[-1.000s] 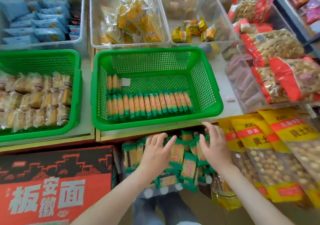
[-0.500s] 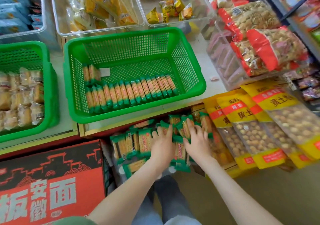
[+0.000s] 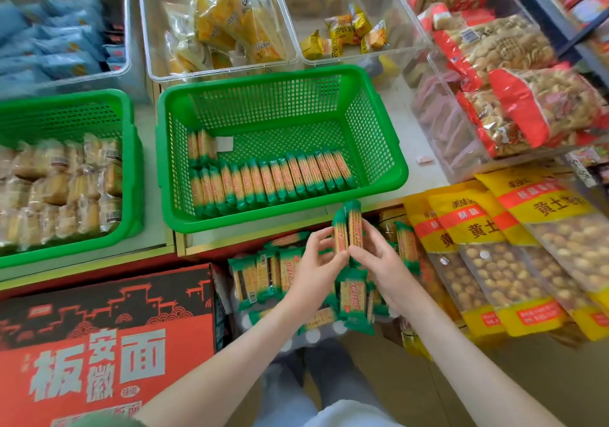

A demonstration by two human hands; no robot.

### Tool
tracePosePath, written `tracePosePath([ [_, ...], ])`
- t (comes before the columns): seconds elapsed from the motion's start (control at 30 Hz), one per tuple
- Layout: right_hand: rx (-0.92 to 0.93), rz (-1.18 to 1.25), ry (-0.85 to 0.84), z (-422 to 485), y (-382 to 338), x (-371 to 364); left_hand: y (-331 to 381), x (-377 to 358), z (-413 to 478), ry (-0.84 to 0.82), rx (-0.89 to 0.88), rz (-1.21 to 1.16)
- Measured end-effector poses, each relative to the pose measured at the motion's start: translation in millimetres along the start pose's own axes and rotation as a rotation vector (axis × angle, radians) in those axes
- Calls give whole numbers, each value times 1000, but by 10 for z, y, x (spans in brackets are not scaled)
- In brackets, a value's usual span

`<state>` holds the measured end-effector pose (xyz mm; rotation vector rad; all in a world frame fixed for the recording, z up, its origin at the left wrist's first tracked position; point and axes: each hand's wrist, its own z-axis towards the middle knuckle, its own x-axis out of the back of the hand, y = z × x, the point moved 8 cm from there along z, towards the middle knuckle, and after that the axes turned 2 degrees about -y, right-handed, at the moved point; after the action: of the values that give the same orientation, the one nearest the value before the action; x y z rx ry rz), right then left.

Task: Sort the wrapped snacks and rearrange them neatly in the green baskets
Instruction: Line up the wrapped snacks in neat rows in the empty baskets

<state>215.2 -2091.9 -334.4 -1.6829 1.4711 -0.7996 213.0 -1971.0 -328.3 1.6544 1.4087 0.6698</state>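
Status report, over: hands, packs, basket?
Packs pinched upright between left hand and right hand, short of basket. One row laid inside. Nothing in the way.

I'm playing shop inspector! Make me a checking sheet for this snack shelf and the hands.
Surface: pale shelf top, bare beside the middle basket.
Job's things: middle green basket holds a neat row of green-wrapped packs, a few more behind; left green basket holds pale wrapped cakes; loose green packs lie piled below the shelf.
Clutter: white slip inside the middle basket; pink scrap on the shelf.
Grippers: left hand and right hand together hold two upright packs in their fingers.
Cables: nothing seen.
Surroundings: clear bins of yellow snacks behind; red carton lower left; yellow bags at right.
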Motion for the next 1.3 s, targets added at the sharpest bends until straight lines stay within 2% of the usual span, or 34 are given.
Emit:
tracePosePath([
  [0.13,60,-150,14,87,-427,-12,289,49,133,-28,-34,40],
  [0.27,106,-238,57,237,-776,51,548,29,271,-165,-56,-25],
  [0.37,127,-275,56,410,-983,81,596,192,573,-113,-3,21],
  [0.47,99,-326,63,701,-1092,153,740,358,821,-42,86,359],
  [0.53,92,-339,136,943,-1156,274,931,368,853,-58,-33,513],
  [0.6,103,-471,253,1167,-1249,422,957,499,807,5,-165,759],
  [0.7,80,-755,340,1439,-1310,536,750,753,903,142,-122,1242],
  [0.8,-70,-946,198,1700,-1047,490,608,825,906,144,-103,1418],
  [0.87,-216,-983,69,1796,-796,451,602,798,915,152,-125,1453],
  [0.93,-304,-965,28,1821,-680,452,645,777,923,165,-133,1451],
  [1.0,-293,-993,25,1837,-698,447,662,776,923,183,-141,1452],
  [1.07,-199,-1094,21,1843,-775,405,655,782,921,188,-137,1470],
  [1.13,-139,-1154,-50,1843,-787,329,654,784,918,196,-134,1482],
  [1.3,-250,-1261,-194,1854,-670,322,659,772,928,190,-107,1491],
])
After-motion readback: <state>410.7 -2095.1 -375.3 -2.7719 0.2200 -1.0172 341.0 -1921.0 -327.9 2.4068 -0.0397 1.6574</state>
